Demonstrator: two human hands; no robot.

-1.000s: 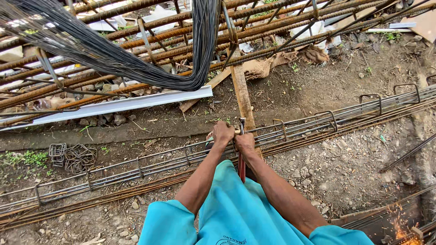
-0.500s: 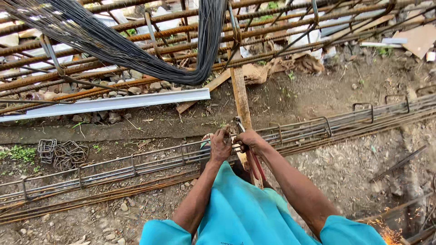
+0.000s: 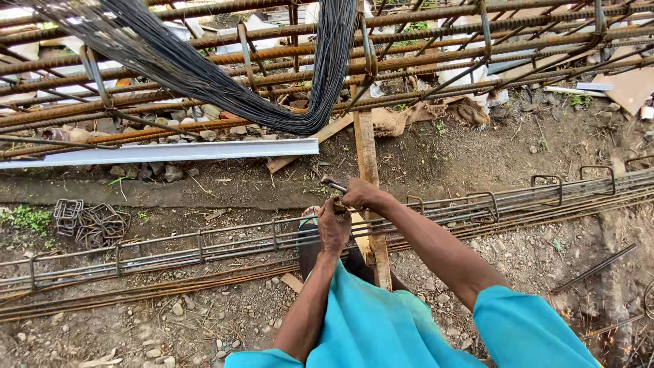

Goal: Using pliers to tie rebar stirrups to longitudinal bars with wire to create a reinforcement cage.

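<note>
A stack of rusty rebar (image 3: 436, 58) fills the top of the view, long ribbed bars running left to right, and a thick bundle of black tie wire (image 3: 204, 75) is draped over them in a sagging loop. Below it a pale metal angle strip (image 3: 163, 151) lies flat on the dirt. Across the middle runs a long rebar cage (image 3: 204, 247) of thin bars bound with rectangular stirrups (image 3: 548, 187) (it stretches from the left edge up to the right edge), resting on stony ground. A narrow wooden plank (image 3: 368, 163) passes under the cage, running away from the person toward the stack. At the left, just beyond the cage, sits a small heap of loose bent stirrups (image 3: 92, 221).

The person, in a turquoise shirt (image 3: 381, 327), reaches both arms out to the cage where it crosses the plank. The left hand (image 3: 334, 228) is curled closed on the cage's top bars. The right hand (image 3: 361, 195) sits just above it, fist closed around a slim metal tool (image 3: 332, 184), whose end sticks out to the left; its working tip is too small to make out. The two hands are touching or nearly so.
</note>
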